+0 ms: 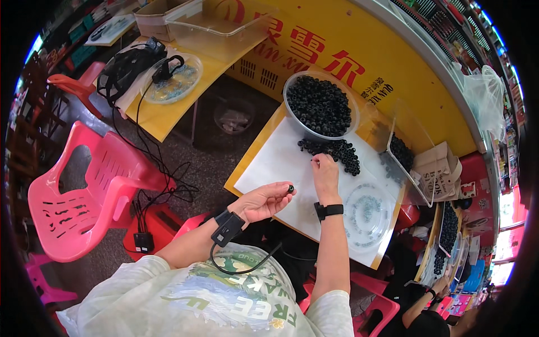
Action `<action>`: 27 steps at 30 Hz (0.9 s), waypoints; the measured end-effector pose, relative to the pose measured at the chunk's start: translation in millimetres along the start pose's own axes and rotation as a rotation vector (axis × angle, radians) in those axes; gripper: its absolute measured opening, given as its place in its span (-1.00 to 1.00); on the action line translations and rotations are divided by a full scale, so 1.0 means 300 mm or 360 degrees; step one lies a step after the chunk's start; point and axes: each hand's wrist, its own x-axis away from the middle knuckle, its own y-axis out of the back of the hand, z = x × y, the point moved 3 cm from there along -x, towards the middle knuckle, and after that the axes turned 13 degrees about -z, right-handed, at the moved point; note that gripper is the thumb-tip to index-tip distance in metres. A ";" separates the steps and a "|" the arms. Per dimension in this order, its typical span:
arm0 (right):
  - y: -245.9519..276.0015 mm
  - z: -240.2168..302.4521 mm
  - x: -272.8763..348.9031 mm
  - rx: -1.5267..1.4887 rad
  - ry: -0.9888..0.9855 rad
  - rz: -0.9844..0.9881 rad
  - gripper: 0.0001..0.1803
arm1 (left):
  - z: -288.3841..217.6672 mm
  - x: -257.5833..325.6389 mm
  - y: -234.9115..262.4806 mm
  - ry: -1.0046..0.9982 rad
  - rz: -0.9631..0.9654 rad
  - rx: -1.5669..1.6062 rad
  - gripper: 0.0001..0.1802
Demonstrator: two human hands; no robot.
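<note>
My left hand [266, 201] is turned palm up over the front left of the white tabletop [268, 163]. Its thumb and fingertips pinch one small black ring-shaped piece [290, 189]. Farther forward, my right hand [325, 175] has its fingers pressed together at the near edge of a loose pile of black ring-shaped pieces [343, 154]. What its fingertips hold, if anything, is too small to make out. Just behind the pile stands a clear round tub [355, 115] heaped with the same black pieces. A clear round tray [387, 210] with tiny pale blue bits lies right of my right wrist.
A clear rectangular bin [422, 188] with more black pieces stands tilted at the right, beside a beige paper bag [441, 168]. Pink chairs [101, 174] and trailing black cables [160, 182] are at left. Another person's hand [442, 285] shows at lower right.
</note>
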 end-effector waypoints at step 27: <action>0.290 0.241 0.268 -0.1392 -0.1115 -0.0263 -0.81 | 0.030 -0.023 -0.095 -0.0217 -0.0039 -0.0261 -0.79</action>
